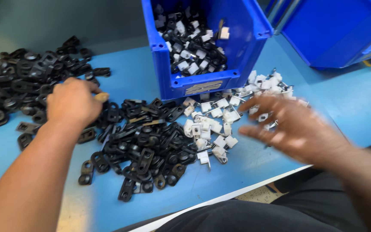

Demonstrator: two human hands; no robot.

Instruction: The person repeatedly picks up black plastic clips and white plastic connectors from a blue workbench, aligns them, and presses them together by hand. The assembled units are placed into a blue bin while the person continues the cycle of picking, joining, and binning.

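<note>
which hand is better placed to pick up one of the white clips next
Right. The right hand hovers open beside the white clips, while the left hand rests closed over the black parts, farther away.

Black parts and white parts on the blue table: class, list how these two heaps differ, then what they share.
The black parts are flat, dark links with round holes; the white parts are small blocky clips, some with metal pins. The black heap is larger and lies under the left hand; the white heap is smaller, beside the blurred right hand. Both lie loose on the table before the blue bin, which holds both kinds.
</note>
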